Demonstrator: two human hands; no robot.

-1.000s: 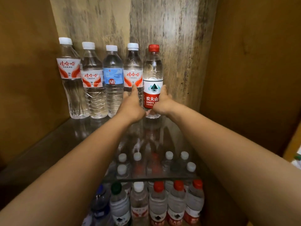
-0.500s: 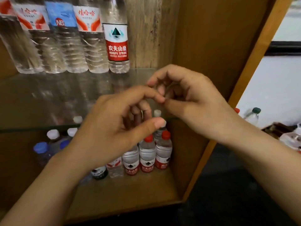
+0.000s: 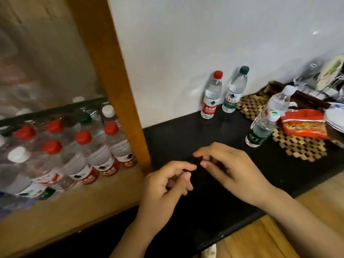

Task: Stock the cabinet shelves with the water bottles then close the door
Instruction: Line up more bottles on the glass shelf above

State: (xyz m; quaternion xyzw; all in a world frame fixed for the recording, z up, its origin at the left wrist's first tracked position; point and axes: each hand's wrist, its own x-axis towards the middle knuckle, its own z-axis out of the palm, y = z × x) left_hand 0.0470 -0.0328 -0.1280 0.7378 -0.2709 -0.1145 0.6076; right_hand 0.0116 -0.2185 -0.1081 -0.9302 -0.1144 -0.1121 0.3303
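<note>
The wooden cabinet [image 3: 119, 86] stands open at the left, its lower shelf packed with several water bottles [image 3: 96, 146] with red, white and green caps. Three bottles stand outside on the black counter [image 3: 176, 135]: a red-capped bottle [image 3: 211, 97] and a dark-green-capped bottle [image 3: 234, 90] against the white wall, and a white-capped bottle [image 3: 268, 118] further right. My left hand [image 3: 165, 185] and my right hand [image 3: 230, 170] hover close together over the counter, fingers loosely curled, holding nothing.
A woven wooden mat [image 3: 299, 146] lies at the right under a red snack packet [image 3: 305, 125]. White plates [image 3: 335, 118] and clutter sit at the far right. A glass shelf edge [image 3: 55, 110] crosses the cabinet. Wooden floor [image 3: 260, 239] shows below the counter.
My view swung right from the cabinet interior to the counter. Both hands let go of the red-capped bottle on the glass shelf and drew back, now empty over the counter.
</note>
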